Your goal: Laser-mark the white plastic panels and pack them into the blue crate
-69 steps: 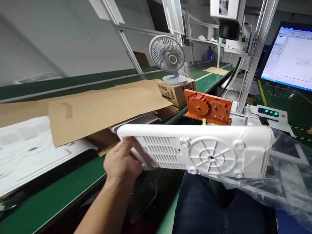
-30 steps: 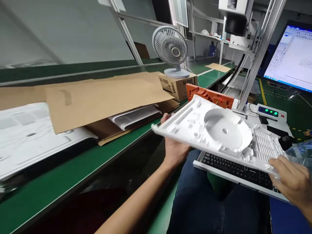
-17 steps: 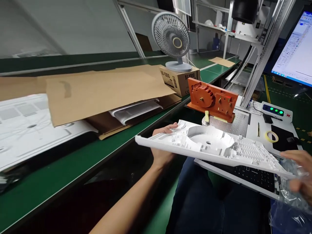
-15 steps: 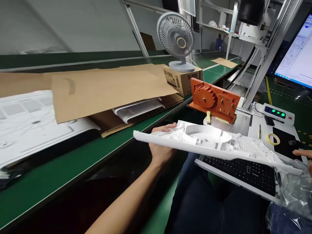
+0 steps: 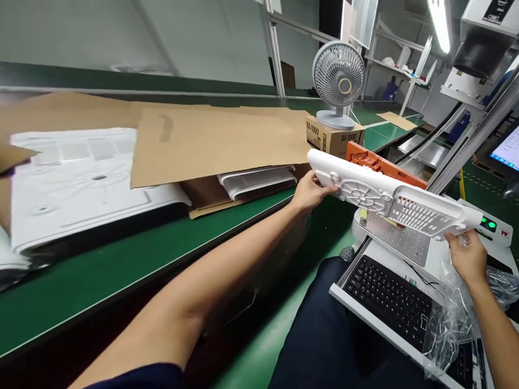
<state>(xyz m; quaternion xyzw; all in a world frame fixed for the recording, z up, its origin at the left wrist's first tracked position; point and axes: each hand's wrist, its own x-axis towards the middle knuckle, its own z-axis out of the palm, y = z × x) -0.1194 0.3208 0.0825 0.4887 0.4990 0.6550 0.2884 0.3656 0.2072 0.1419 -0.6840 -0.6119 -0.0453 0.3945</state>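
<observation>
A long white moulded plastic panel (image 5: 389, 197) is held up in the air, tilted, its vented side with round and slotted grilles facing me. My left hand (image 5: 312, 190) grips its left end, thumb on the near face. At the lower right corner, my right hand (image 5: 467, 254) pinches the panel's edge. A clear plastic bag (image 5: 454, 316) hangs by my right hand and drapes over the black keyboard (image 5: 391, 294); whether the hand also holds the bag I cannot tell. Behind the panel stands an orange fixture (image 5: 385, 165), partly hidden, above a perforated metal plate (image 5: 399, 237).
More white panels (image 5: 81, 183) lie on the green bench (image 5: 121, 259) at left, with cardboard sheets (image 5: 219, 135) over some. A grey fan (image 5: 339, 81) stands on an M-1000 box (image 5: 334, 138). Metal framing (image 5: 470, 146) and a monitor (image 5: 506, 146) rise at right.
My right hand has come in from the right and taken the panel's right end. The panel has been raised and turned, showing its grilles instead of its ribbed inside. The view has shifted left.
</observation>
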